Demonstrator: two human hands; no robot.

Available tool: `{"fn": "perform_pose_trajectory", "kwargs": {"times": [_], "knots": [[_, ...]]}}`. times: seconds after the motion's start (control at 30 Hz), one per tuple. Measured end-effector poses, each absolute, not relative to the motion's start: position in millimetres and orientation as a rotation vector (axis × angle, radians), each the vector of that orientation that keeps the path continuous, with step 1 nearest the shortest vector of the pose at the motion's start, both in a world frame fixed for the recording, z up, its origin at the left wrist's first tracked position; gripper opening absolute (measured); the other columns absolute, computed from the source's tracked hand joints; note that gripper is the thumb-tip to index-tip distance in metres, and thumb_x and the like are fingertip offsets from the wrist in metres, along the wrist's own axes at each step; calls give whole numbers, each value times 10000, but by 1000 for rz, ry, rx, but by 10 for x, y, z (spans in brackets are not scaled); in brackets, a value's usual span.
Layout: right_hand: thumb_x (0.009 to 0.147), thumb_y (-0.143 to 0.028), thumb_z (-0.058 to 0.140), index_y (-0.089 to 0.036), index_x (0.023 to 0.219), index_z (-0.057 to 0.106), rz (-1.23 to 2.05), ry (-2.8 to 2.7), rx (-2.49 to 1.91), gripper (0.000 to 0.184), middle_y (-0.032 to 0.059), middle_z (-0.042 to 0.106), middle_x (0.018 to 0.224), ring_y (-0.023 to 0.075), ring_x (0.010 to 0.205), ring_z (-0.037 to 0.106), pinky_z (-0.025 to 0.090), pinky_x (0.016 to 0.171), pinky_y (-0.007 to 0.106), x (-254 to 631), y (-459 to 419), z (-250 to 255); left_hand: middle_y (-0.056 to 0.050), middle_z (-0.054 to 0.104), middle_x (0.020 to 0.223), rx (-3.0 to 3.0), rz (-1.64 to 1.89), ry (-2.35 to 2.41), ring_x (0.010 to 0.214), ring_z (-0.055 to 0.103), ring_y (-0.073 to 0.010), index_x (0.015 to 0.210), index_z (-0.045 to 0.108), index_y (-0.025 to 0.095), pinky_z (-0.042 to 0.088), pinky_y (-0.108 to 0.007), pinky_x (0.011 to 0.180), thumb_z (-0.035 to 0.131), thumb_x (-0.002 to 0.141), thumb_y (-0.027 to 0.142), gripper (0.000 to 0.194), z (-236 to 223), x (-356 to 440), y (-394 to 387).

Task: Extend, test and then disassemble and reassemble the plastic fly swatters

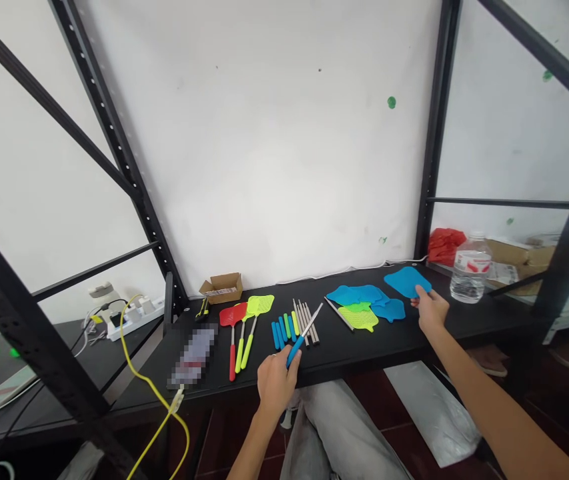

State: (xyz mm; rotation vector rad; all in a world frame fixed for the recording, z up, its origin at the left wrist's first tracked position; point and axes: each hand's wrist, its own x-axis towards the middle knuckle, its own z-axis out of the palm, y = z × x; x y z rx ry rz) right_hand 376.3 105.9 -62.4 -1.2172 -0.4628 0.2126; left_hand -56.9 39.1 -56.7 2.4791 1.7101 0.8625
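My left hand (277, 381) is closed around the blue grip of a fly swatter handle (305, 333) with a metal rod pointing up and right. Between the fingers of my right hand (432, 308) is a blue fly swatter head (407, 281), raised at the right of the shelf. Beside it lies a pile of blue swatter heads (357, 294) with a yellow-green swatter head (362, 318) and a loose metal rod (338, 313). Several metal rods (301, 313) lie behind my left hand, next to blue, green and yellow grips (284, 328).
Red and yellow assembled fly swatters (233, 333) lie left of the grips. Farther left are a blurred phone (193, 357), a small cardboard box (222, 287) and a yellow cable (147, 380). A water bottle (471, 268) stands right, near black shelf posts (437, 133).
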Motion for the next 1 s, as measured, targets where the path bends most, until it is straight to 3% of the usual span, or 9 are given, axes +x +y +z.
{"fn": "perform_pose_trajectory", "kwargs": {"times": [0.13,0.27,0.47,0.67,0.83,1.0], "knots": [[661,-402,694,-208,793,493,376,-349,-1010,308,1,592,722,140,565,615,481,462,235,3599,1094,-414,-20,601,647,2476,847,1719,635,579,-179,830,588,219,248,-254,560,297,999,456,412,-554,-561,376],[699,-376,684,-216,825,495,552,-377,-876,277,43,631,828,175,701,678,517,476,228,3077,1113,-222,-23,609,660,2467,840,1737,653,591,-180,827,583,212,248,-252,567,317,998,444,392,-545,-554,369],[662,-410,779,-202,766,557,926,-520,-733,322,41,685,731,157,526,625,488,423,253,2006,961,-332,-13,599,644,2479,841,1707,629,575,-178,835,584,216,239,-253,558,303,1001,452,403,-548,-563,368],[606,-422,836,-176,655,567,859,-502,-761,368,41,663,621,113,445,539,374,369,221,1793,861,-507,-17,602,649,2489,829,1745,641,580,-179,834,588,218,222,-262,561,330,996,432,371,-549,-552,373],[643,-455,813,-152,638,591,778,-623,-819,376,51,646,601,88,408,464,263,335,212,1796,851,-514,-26,609,664,2528,814,1761,652,576,-189,850,598,219,215,-267,564,350,990,415,345,-570,-544,384],[673,-468,792,-149,665,603,772,-793,-824,372,42,634,591,76,398,417,235,347,218,1769,833,-548,-26,597,662,2563,815,1728,646,556,-182,855,612,219,216,-259,563,354,988,405,345,-591,-549,385]]}}
